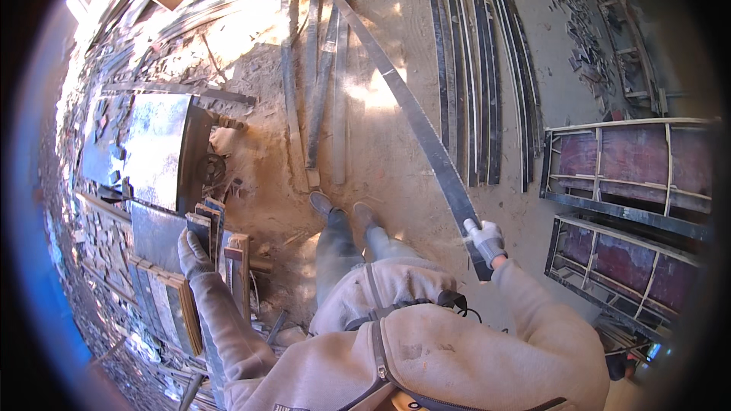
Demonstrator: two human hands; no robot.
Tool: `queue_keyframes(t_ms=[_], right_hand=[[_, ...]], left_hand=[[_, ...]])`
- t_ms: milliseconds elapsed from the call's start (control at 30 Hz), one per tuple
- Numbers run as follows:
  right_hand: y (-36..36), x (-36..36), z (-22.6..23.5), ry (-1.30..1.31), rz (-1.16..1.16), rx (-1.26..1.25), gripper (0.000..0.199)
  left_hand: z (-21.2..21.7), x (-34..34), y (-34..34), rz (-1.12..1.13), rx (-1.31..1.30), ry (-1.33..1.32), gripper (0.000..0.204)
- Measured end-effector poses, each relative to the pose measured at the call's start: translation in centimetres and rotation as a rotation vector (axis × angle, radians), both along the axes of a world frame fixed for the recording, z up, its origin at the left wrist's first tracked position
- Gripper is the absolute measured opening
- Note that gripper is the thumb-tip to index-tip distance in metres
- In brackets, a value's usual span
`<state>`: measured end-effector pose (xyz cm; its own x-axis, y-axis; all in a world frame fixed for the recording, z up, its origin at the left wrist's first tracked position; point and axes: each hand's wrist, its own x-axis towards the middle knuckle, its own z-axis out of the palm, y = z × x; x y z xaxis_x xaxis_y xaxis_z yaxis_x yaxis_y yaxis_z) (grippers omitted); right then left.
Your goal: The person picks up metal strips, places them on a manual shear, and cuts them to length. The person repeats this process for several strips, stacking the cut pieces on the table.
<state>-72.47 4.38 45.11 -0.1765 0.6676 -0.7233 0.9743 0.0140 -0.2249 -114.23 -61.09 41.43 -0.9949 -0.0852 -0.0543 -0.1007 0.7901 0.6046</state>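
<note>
My right hand (485,239), in a pale work glove, is closed around the lower end of a long, dark, narrow board (415,118). The board slants away from me to the upper left, its far end beside other strips on the ground. To the left, my gloved left hand (193,254) lies with fingers stretched out against some short dark board pieces (200,230) standing at the edge of a metal-topped table (156,232). Whether its thumb grips any of them is hidden.
A bright-topped machine table (156,137) with a wheel (212,169) stands at left. Long dark strips (476,84) lie in rows ahead. Framed reddish panels (609,156) are at right. Wood scraps (582,53) litter the far right, and several boards (164,301) lean near my left arm.
</note>
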Motion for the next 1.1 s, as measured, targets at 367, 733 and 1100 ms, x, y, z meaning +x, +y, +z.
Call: queue_keyframes(t_ms=[367, 733, 1100], right_hand=[[0.3, 8.6, 4.1, 0.415, 0.172, 0.144, 0.067], [-6.4, -3.1, 4.9, 0.674, -0.202, -0.734, 0.078], [-16.6, -7.9, 11.7, 0.782, -0.15, -1.08, 0.078]], left_hand=[[-1.4, 0.2, -0.5, 0.037, -0.28, 0.301, 0.052], [-1.1, 0.8, -1.1, -0.089, -0.074, 0.353, 0.048], [-2.0, 0.2, -2.2, -0.126, 0.267, 0.207, 0.056]])
